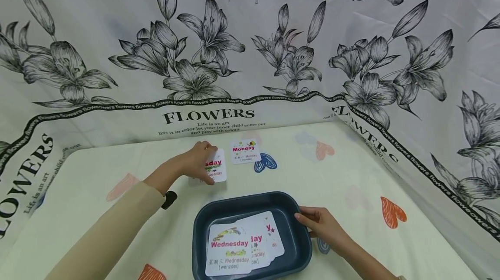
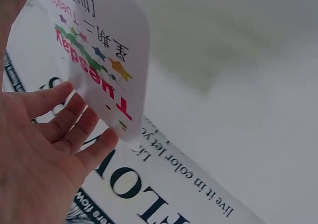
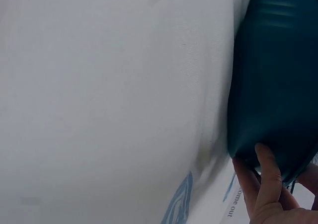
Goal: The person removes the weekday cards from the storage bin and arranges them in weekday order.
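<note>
My left hand (image 1: 196,163) grips the Tuesday card (image 1: 217,168) between thumb and fingers, at the back left of the table. In the left wrist view the card (image 2: 102,60) is tilted, its printed face showing. My right hand (image 1: 326,229) holds the right rim of a dark blue tray (image 1: 199,228), thumb over the edge and fingers outside. The right wrist view has the fingers against the tray's outer wall (image 3: 278,85). Inside the tray lie overlapping cards, with the Wednesday card (image 1: 228,254) on top. Behind it, the Monday card (image 1: 245,152) lies flat on the table.
A pale cloth with printed hearts (image 1: 392,212) covers the table. Curtain-like fabric with flower prints (image 1: 199,76) stands along the back and both sides. A black band or device (image 1: 169,200) sits at the left wrist.
</note>
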Demonstrator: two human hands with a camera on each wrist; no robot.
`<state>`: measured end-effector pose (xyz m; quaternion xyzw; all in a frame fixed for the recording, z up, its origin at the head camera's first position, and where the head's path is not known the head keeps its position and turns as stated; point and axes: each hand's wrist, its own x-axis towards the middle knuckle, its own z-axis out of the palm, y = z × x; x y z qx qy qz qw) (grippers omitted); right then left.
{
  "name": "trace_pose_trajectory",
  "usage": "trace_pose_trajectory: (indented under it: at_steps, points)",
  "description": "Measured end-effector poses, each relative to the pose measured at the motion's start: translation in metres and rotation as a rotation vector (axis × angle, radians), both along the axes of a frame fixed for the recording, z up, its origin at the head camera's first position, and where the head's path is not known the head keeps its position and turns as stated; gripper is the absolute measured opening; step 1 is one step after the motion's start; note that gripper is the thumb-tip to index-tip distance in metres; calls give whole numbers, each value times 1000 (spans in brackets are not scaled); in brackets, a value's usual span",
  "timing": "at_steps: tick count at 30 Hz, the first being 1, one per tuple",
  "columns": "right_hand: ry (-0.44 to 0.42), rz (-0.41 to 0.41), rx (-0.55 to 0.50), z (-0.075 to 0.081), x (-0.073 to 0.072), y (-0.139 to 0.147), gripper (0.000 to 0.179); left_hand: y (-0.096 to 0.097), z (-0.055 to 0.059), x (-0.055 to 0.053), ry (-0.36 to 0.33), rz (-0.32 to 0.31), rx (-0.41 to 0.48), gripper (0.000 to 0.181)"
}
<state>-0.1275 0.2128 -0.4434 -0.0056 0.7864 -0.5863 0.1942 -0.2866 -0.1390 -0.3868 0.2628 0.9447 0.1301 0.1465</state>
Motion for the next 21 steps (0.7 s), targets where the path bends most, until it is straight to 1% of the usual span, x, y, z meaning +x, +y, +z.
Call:
trace_pose_trajectory:
  at_steps: [5,12,14,16,21]
  points:
    - [3,8,-16,-2,1,1,54,1,-16,-14,5,-10,-35,101]
    - [-5,15,-38,-4,2,1,53,4,-32,-35,-15,19,-81,101]
    - [-4,12,-40,-4,2,1,53,5,-35,-42,-27,30,-91,101]
    - [-3,11,-38,-4,2,2,53,5,-35,-49,-42,48,-90,102]
    - [2,12,-37,-4,0,2,52,5,-31,-64,-79,110,-91,103]
